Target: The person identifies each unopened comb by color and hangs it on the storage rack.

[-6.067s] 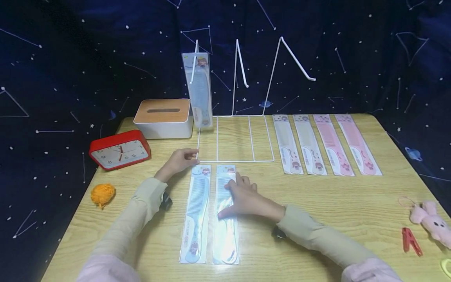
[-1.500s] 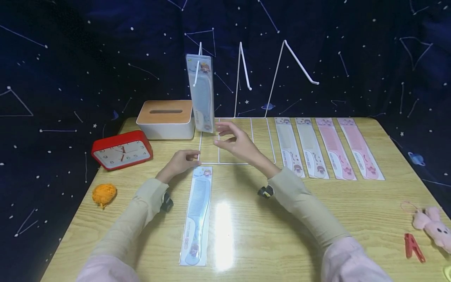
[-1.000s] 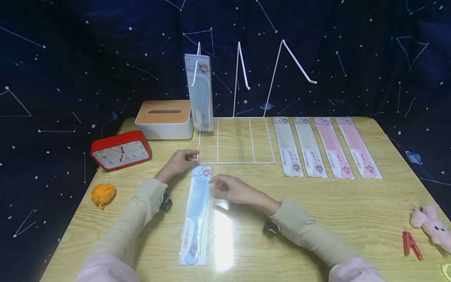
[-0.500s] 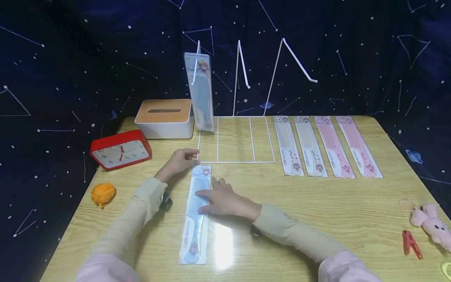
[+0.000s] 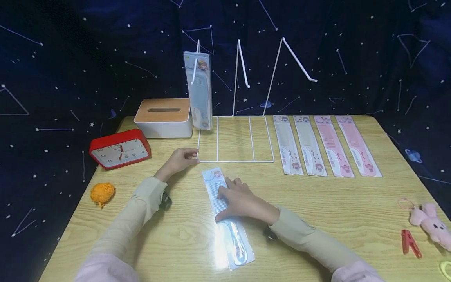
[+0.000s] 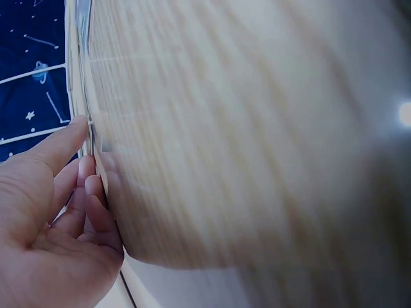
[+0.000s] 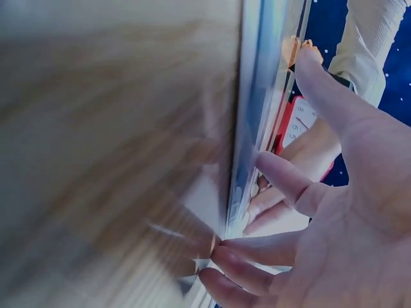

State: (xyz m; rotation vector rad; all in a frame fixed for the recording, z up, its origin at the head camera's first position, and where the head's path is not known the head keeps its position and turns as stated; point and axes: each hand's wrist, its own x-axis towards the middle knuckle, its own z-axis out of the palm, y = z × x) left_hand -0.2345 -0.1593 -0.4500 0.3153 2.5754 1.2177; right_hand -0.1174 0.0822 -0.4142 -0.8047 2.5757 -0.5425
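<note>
A blue comb in a clear pack (image 5: 215, 188) lies slanted on the wooden table in front of the wire rack. My right hand (image 5: 241, 199) grips this pack across its middle, thumb and index finger over its face and the other fingers at its right edge. In the right wrist view the comb pack (image 7: 250, 122) shows edge-on beside the spread fingers. My left hand (image 5: 180, 158) holds the front left corner of the white wire rack (image 5: 236, 161); its thumb (image 6: 70, 138) lies along the wire. Blue comb packs (image 5: 200, 92) hang stacked on the rack's left hook.
Two pale comb packs (image 5: 288, 145) and two pink ones (image 5: 332, 145) lie in a row right of the rack. A tissue box (image 5: 163, 129), red clock (image 5: 119, 149) and orange yarn ball (image 5: 102, 193) stand left. A pink plush toy (image 5: 431, 221) and red clip (image 5: 410, 243) lie right.
A second blue pack has gone from the table onto the left hook. My right hand came back down, took the last blue pack and shifted it right, turning it askew. Left hand stayed.
</note>
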